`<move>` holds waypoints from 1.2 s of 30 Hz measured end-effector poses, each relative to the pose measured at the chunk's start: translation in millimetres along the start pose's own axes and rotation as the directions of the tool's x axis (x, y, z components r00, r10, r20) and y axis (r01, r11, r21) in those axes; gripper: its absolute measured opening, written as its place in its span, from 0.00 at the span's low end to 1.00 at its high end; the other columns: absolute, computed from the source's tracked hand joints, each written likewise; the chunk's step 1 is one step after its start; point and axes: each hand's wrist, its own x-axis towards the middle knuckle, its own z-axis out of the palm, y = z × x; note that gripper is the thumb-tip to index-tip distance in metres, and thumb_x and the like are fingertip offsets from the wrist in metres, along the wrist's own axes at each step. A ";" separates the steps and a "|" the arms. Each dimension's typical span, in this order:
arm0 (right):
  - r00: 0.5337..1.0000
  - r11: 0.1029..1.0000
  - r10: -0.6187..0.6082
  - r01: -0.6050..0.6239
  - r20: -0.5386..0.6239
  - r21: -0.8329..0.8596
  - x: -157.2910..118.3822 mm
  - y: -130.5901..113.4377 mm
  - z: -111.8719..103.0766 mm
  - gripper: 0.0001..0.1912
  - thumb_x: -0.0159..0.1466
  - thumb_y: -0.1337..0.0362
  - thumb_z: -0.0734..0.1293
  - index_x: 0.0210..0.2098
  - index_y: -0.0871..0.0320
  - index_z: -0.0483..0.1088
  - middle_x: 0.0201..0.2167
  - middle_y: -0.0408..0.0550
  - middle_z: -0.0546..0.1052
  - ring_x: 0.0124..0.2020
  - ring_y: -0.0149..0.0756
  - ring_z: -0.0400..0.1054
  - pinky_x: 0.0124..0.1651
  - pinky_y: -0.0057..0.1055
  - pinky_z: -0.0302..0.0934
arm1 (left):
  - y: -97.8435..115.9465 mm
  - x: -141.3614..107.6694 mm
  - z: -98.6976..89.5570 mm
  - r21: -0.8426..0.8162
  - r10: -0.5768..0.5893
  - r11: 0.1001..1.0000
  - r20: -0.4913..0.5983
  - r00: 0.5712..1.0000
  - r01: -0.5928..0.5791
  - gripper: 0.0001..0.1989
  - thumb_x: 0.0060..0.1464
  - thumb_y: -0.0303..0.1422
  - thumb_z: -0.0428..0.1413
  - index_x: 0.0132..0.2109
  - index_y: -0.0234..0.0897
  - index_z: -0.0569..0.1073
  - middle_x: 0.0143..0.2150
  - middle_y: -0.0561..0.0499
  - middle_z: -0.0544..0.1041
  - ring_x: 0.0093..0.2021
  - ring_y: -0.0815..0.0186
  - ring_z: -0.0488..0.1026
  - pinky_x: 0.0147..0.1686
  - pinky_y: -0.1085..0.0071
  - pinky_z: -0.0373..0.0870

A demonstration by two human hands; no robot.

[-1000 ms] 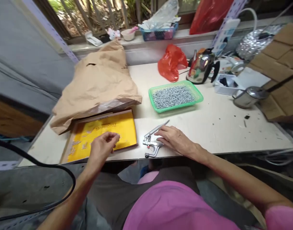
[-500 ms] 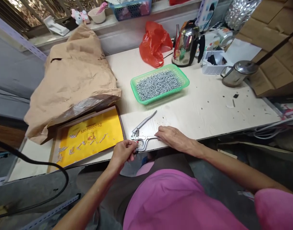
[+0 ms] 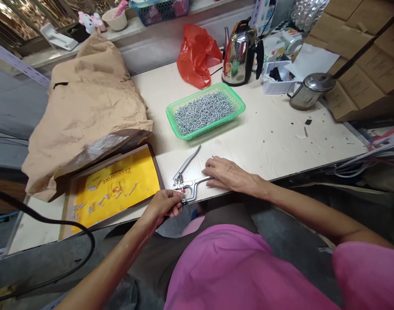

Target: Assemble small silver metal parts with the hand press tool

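A silver pair of snap-fastener pliers (image 3: pixel 194 185) lies at the table's front edge, its two handles spread wide and a spring and small red part near its jaws. At the jaw end, my left hand (image 3: pixel 166 202) is closed in a pinch; whatever lies between thumb and fingertips is hidden. My right hand (image 3: pixel 229 174) rests over the end of the lower handle, thumb and fingers apart on either side of it. Above the pliers stands a green plastic basket (image 3: pixel 169 115) filled with small metal pieces (image 3: pixel 205 113). Several slim metal pieces (image 3: pixel 102 200) lie on a yellow printed sheet (image 3: pixel 142 165) at left.
A large brown paper bag (image 3: pixel 87 99) occupies the left side. Behind the basket are a red plastic bag (image 3: pixel 197 56) and a steel kettle (image 3: pixel 240 56). A lidded metal pot (image 3: pixel 308 92) and cardboard (image 3: pixel 361 69) stand at right. A black cable (image 3: pixel 87 241) hangs at lower left.
My right hand has loosened, its fingers lifting and spreading from the lower handle. My left hand keeps its pinch at the jaws. The whole view has shifted slightly.
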 end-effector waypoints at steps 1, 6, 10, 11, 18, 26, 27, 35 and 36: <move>1.000 1.000 -0.015 0.015 -0.001 -0.010 4.8 3.0 -3.4 0.18 0.63 0.56 0.68 0.47 0.60 0.69 0.53 0.57 0.68 0.53 0.45 0.60 0.51 0.38 0.57 | -0.1 0.5 -0.4 -0.004 -0.001 1.000 0.004 1.000 0.001 0.16 0.43 0.41 0.63 0.23 0.33 0.69 0.14 0.57 0.69 0.11 0.77 0.61 0.11 0.81 0.53; 0.986 0.993 -0.069 0.082 0.149 -0.087 43.8 22.0 -9.7 0.51 0.49 0.47 0.75 0.63 0.65 0.55 0.67 0.66 0.51 0.67 0.60 0.41 0.63 0.52 0.45 | -1.1 0.3 -0.4 0.001 -0.016 1.000 -0.016 1.000 0.016 0.18 0.42 0.43 0.64 0.23 0.34 0.68 0.15 0.57 0.69 0.11 0.77 0.62 0.11 0.81 0.53; 0.958 0.981 -0.110 0.147 0.264 -0.125 69.5 26.4 -10.1 0.52 0.47 0.43 0.74 0.62 0.65 0.57 0.61 0.65 0.61 0.63 0.61 0.50 0.61 0.54 0.45 | -0.2 -2.7 0.9 0.010 -0.025 1.000 -0.029 0.999 0.025 0.19 0.42 0.45 0.63 0.22 0.35 0.66 0.13 0.57 0.68 0.11 0.76 0.63 0.12 0.81 0.54; 0.958 0.979 -0.110 0.151 0.264 -0.139 72.8 25.0 -10.9 0.51 0.46 0.43 0.74 0.60 0.66 0.59 0.59 0.64 0.64 0.60 0.60 0.54 0.60 0.53 0.47 | -0.2 -3.1 1.3 0.015 -0.020 1.000 -0.031 0.999 0.020 0.20 0.42 0.45 0.63 0.22 0.35 0.66 0.13 0.57 0.67 0.11 0.76 0.62 0.12 0.81 0.54; 0.956 0.963 -0.071 0.140 0.284 -0.232 68.9 9.4 -18.3 0.35 0.51 0.47 0.73 0.50 0.66 0.67 0.46 0.59 0.72 0.48 0.50 0.62 0.49 0.42 0.54 | -6.6 -1.0 0.6 0.030 0.003 1.000 -0.026 1.000 -0.003 0.21 0.44 0.48 0.60 0.21 0.36 0.65 0.11 0.56 0.65 0.11 0.75 0.59 0.13 0.80 0.52; 0.974 0.972 -0.066 0.112 0.215 -0.207 48.4 0.2 -17.1 0.19 0.59 0.58 0.71 0.44 0.64 0.69 0.43 0.56 0.73 0.46 0.45 0.63 0.44 0.37 0.50 | -4.2 -16.6 24.6 0.724 0.642 0.619 -0.241 0.727 -0.306 0.13 0.60 0.41 0.50 0.40 0.38 0.75 0.36 0.46 0.77 0.36 0.60 0.75 0.35 0.67 0.69; 0.973 0.973 -0.061 0.107 0.221 -0.205 47.6 -1.1 -17.3 0.19 0.59 0.58 0.70 0.44 0.64 0.69 0.43 0.56 0.73 0.46 0.44 0.63 0.44 0.36 0.50 | -0.6 -12.4 29.3 0.787 0.732 0.509 -0.184 0.655 -0.348 0.12 0.60 0.39 0.51 0.44 0.38 0.74 0.43 0.44 0.77 0.43 0.57 0.74 0.41 0.64 0.69; 0.988 0.988 0.034 -0.011 0.148 -0.157 39.0 10.4 -12.7 0.34 0.54 0.53 0.74 0.53 0.64 0.63 0.48 0.57 0.70 0.49 0.46 0.62 0.46 0.38 0.54 | 29.2 38.5 33.9 0.878 0.803 0.175 0.135 0.581 -0.446 0.30 0.55 0.33 0.57 0.62 0.29 0.59 0.56 0.34 0.70 0.53 0.50 0.67 0.51 0.54 0.67; 0.989 0.986 0.056 -0.033 0.138 -0.164 37.3 12.9 -12.8 0.35 0.53 0.52 0.75 0.53 0.64 0.64 0.49 0.58 0.70 0.49 0.47 0.61 0.46 0.38 0.55 | 31.5 39.6 32.5 0.886 0.790 0.165 0.144 0.595 -0.433 0.31 0.55 0.34 0.57 0.62 0.28 0.59 0.54 0.34 0.70 0.52 0.50 0.67 0.50 0.54 0.68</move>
